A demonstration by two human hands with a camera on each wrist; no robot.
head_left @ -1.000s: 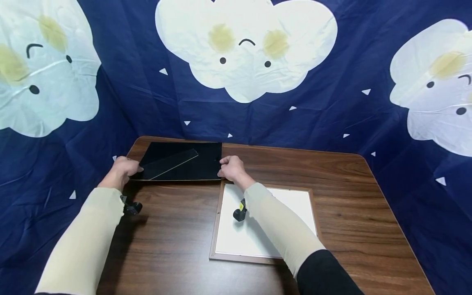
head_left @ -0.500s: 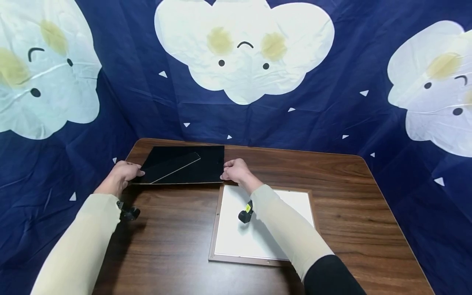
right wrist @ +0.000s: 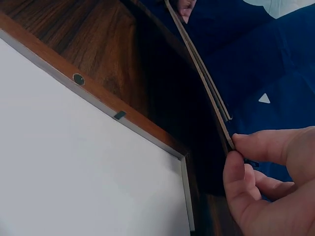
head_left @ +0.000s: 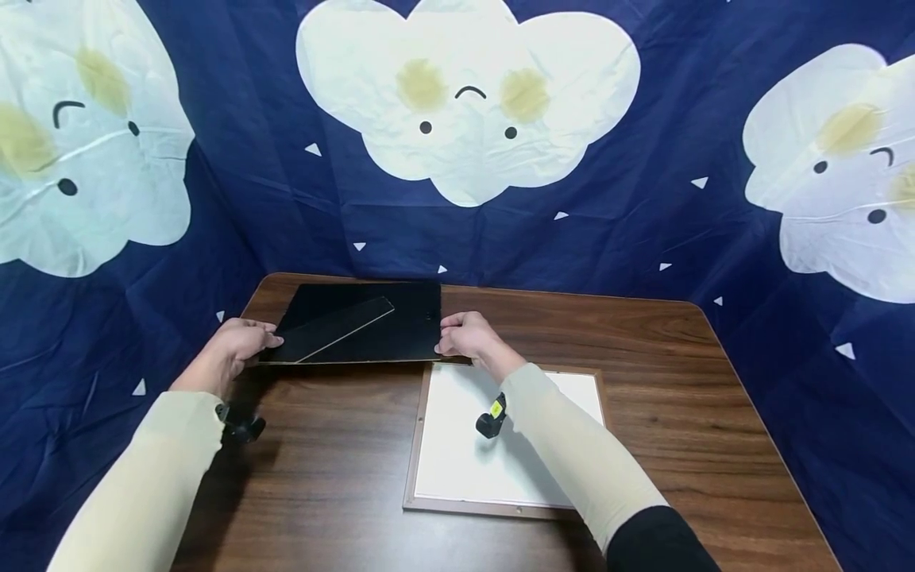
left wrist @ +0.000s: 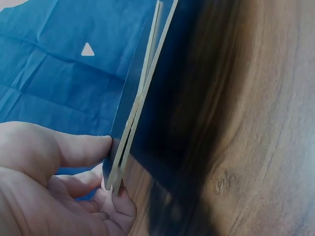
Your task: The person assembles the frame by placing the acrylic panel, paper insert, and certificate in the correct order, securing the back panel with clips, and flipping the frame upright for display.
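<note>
Black board [head_left: 386, 338] has shifted right relative to the frame since a second ago; its near right corner now lies past the frame's far left corner in head view. Left hand [head_left: 246, 340] pinches the board's left end, thumb above, fingers below. Right hand [head_left: 473, 338] pinches the right end near the front corner, thumb and fingertip on the edge. Board sits at the far left of the wooden table [head_left: 322, 461], front edge raised over a dark shadow; whether the back edge touches cannot be told. Black strip [head_left: 336, 324] with a pale edge lies slanted across the board's top face; left wrist view shows two pale edges close together at the fingers. Brown frame [head_left: 419, 435] around a white panel [head_left: 457, 445] lies flat on the table, partly under the right forearm; right wrist view shows a round dark spot [right wrist: 78, 79] on its rim. Pale sleeves, a small black camera at each wrist. Blue cloth [head_left: 300, 214] with white clouds [head_left: 468, 151] behind.
</note>
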